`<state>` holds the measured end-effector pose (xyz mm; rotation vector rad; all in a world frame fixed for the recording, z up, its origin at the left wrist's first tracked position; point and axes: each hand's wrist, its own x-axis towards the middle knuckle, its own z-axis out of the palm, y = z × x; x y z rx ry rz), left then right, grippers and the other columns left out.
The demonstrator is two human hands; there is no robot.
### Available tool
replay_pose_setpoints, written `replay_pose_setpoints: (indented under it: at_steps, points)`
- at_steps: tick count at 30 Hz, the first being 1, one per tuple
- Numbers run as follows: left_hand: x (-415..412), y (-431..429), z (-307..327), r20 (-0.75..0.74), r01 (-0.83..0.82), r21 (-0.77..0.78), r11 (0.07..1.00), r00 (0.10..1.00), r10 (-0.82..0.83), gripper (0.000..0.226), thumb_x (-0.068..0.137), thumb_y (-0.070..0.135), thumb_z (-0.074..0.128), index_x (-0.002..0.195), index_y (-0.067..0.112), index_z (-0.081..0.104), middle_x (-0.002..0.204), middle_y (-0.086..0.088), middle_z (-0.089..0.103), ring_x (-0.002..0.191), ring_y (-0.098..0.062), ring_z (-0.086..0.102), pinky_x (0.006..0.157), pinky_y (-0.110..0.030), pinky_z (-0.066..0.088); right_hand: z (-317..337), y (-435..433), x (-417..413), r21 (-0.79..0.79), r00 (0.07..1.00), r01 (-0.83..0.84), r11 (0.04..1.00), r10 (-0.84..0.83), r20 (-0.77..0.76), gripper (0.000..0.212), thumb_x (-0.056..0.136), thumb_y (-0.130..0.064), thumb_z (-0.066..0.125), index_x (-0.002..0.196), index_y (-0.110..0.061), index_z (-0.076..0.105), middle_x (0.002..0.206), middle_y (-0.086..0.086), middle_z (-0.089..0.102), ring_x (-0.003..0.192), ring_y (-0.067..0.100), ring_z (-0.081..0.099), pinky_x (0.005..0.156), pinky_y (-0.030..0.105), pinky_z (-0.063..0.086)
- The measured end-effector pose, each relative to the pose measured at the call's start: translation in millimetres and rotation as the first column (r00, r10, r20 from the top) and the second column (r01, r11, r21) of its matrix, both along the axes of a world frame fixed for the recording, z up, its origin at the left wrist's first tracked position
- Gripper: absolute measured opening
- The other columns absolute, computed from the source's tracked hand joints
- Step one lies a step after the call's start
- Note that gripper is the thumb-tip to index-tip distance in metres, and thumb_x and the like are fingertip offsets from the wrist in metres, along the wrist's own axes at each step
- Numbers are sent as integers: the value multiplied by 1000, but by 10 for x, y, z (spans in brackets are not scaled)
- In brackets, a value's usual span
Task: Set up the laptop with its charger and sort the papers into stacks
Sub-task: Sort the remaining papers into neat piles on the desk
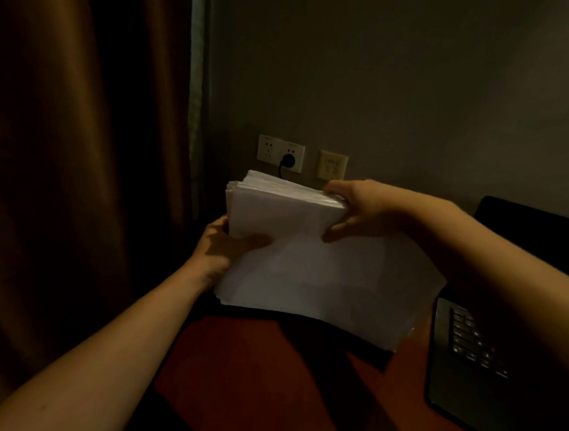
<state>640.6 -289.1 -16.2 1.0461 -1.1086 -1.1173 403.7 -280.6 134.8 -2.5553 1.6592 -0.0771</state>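
In a dim room, a left hand [220, 245] and right hand [359, 209] grip a paper stack [307, 266] above a reddish table [251, 378], beside an open laptop [476, 357]; a plug [287, 159] sits in the wall socket [281, 153] by the brown curtain [64, 171].

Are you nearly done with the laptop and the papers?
Partly. The laptop sits open on the table, and a black plug is in the wall socket. The left hand and right hand grip one paper pile. No sorted stacks show yet.

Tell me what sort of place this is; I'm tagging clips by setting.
Probably a hotel room or bedroom desk corner: a brown curtain, wall sockets above a reddish table, an open laptop.
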Motion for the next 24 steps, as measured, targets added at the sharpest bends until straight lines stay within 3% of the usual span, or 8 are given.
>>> replay_pose_setpoints:
  at_steps: [3, 8, 11, 13, 15, 18, 21, 24]
  points:
    - [-27, -39, -32, 29, -31, 17, 999, 999, 31, 87, 48, 32, 97, 127, 18, 65, 113, -2, 73, 101, -21, 71, 83, -40, 59, 12, 97, -315, 2, 996, 81, 997, -81, 37, 79, 75, -46, 82, 142, -27, 46, 130, -5, 58, 112, 17, 57, 95, 30, 46]
    - [-41, -67, -75, 15, -78, 10, 997, 997, 78, 61, 69, 16, 89, 126, 16, 66, 110, -2, 74, 95, -19, 73, 70, -32, 59, -54, 264, -897, -2, 951, 137, 991, -131, 279, 75, 70, -42, 85, 136, -31, 52, 124, -10, 58, 110, 10, 59, 90, 24, 47]
    - [-39, -67, -99, 7, -80, 1, 997, 997, 80, 54, 72, 14, 86, 122, 17, 67, 105, 2, 74, 88, -12, 73, 63, -23, 58, -290, 381, -1120, 43, 756, 132, 990, -128, 642, 82, 68, -32, 84, 141, -34, 47, 124, -10, 58, 108, 6, 61, 89, 24, 54]
    - [-59, -69, -100, -21, -86, 0, 996, 996, 86, 51, 67, 18, 88, 114, 22, 68, 101, 5, 73, 87, -12, 72, 61, -22, 57, -565, 434, -1164, 83, 472, 144, 986, -142, 870, 89, 69, -21, 82, 146, -37, 40, 124, -12, 57, 108, 8, 63, 81, 24, 58]
    - [-71, -52, -95, -37, -71, -13, 997, 997, 70, 57, 54, 31, 90, 106, 29, 66, 98, 8, 73, 84, -10, 72, 63, -24, 57, -876, 442, -1131, 126, 241, 122, 985, -152, 959, 90, 70, -13, 80, 147, -33, 39, 126, -7, 60, 111, 14, 64, 80, 26, 59]
    - [-93, -22, -113, -35, -39, -28, 999, 999, 38, 69, 50, 38, 97, 110, 31, 65, 99, 11, 74, 84, -5, 73, 70, -27, 60, -1229, 463, -949, 127, 195, 120, 985, -149, 970, 70, 78, -16, 79, 140, -29, 49, 124, -7, 68, 111, 12, 67, 84, 31, 59]
    - [-180, 37, -130, -36, -115, -76, 990, 993, 113, 51, 67, 28, 88, 114, 26, 67, 100, 12, 71, 84, -1, 71, 69, -20, 58, -1300, 472, -786, 68, 110, 205, 976, -92, 990, 48, 87, -20, 75, 131, -28, 58, 116, -6, 71, 104, 12, 70, 79, 32, 60]
    - [-322, 137, -125, -70, -171, -103, 980, 984, 164, 53, 69, 27, 86, 117, 17, 68, 102, 7, 71, 88, -4, 70, 70, -19, 58, -1307, 449, -689, 52, 128, 282, 958, -91, 988, 35, 91, -22, 70, 124, -31, 61, 112, -4, 71, 103, 19, 69, 82, 40, 60]
